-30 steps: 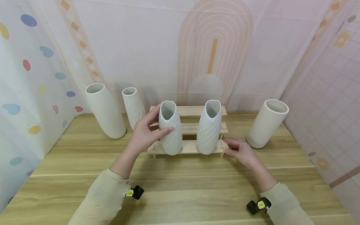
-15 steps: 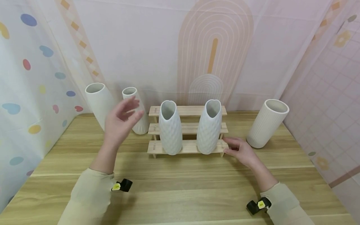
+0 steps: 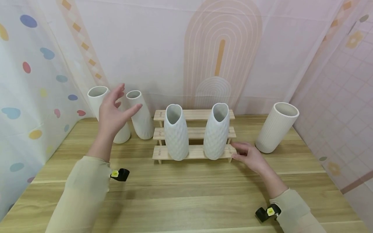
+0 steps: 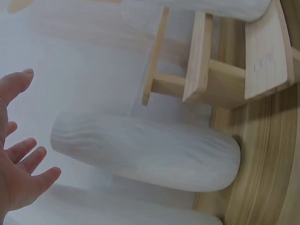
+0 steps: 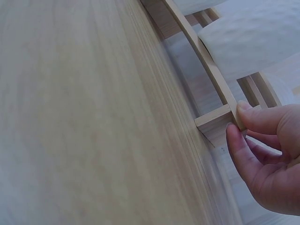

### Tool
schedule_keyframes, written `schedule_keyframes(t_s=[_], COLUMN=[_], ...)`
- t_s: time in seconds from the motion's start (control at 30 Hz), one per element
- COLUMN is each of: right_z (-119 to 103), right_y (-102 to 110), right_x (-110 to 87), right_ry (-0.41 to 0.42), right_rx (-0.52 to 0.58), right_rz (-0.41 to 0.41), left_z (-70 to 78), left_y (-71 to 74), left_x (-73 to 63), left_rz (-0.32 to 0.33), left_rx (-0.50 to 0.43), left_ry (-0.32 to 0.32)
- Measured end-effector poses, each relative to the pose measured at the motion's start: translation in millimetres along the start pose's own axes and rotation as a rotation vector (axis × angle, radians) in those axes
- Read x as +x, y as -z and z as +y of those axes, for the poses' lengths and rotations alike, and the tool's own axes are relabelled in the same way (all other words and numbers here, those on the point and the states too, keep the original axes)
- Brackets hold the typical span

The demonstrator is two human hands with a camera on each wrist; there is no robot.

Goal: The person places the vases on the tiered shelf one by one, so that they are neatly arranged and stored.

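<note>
My left hand [image 3: 112, 116] hovers with fingers spread over the left of the table, holding nothing. In the head view it overlaps the tall white vase [image 3: 122, 134] behind it. Its thumb lies across the smaller, slimmer white vase [image 3: 143, 121], which the left wrist view shows below the fingers. A three-tier wooden display stand [image 3: 196, 152] carries two white vases with a dimpled surface, a left one [image 3: 177, 140] and a right one [image 3: 216, 139], both upright on the lowest tier. My right hand [image 5: 274, 157] pinches the right end of that tier between thumb and fingers.
A ribbed white vase [image 3: 275, 131] stands at the right, beyond my right hand. Patterned curtains [image 3: 145, 48] enclose the back and sides of the wooden table [image 3: 186, 200].
My left hand has let go of the left dimpled vase, risen and moved left to the tall and slim vases. The right hand stays on the stand.
</note>
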State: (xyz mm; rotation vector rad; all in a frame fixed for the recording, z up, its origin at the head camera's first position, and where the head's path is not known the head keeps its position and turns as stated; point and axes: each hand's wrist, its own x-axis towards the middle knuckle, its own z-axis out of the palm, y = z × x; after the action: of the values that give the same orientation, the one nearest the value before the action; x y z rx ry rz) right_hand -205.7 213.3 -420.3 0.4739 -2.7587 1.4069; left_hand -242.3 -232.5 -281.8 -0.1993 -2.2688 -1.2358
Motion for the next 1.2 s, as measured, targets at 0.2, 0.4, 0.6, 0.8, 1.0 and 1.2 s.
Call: schedule_keyframes(t_s=[0.2, 0.4, 0.6, 0.8, 1.0, 1.2], right_z=[0, -2, -2, -2, -2, -3], right_y=[0, 0, 1, 0, 0, 1], right_x=[-0.3, -1.1, -1.7, -1.8, -1.8, -2.0], right_ry=[-0.003, -0.008, -0.012, -0.004, -0.007, -0.014], right_rx=[-0.005, -0.004, -0.009, -0.008, -0.006, 0.004], right_rz=[0.002, 0.002, 0.001, 0.002, 0.004, 0.004], left_z=[-12.9, -23.5, -28.9, -34.8, -39.3, -37.4], left_y=[-5.2, -13.1, -19.5, -24.8, -29.7, -30.1], left_x=[11.5, 18.9, 20.3, 18.4, 16.9, 14.2], left_rz=[-0.062, -0.089, -0.078, -0.068, -0.034, -0.015], left_rx=[0.013, 0.012, 0.021, 0.045, 0.094, 0.097], left_ry=[0.044, 0.074, 0.087, 0.094, 0.081, 0.074])
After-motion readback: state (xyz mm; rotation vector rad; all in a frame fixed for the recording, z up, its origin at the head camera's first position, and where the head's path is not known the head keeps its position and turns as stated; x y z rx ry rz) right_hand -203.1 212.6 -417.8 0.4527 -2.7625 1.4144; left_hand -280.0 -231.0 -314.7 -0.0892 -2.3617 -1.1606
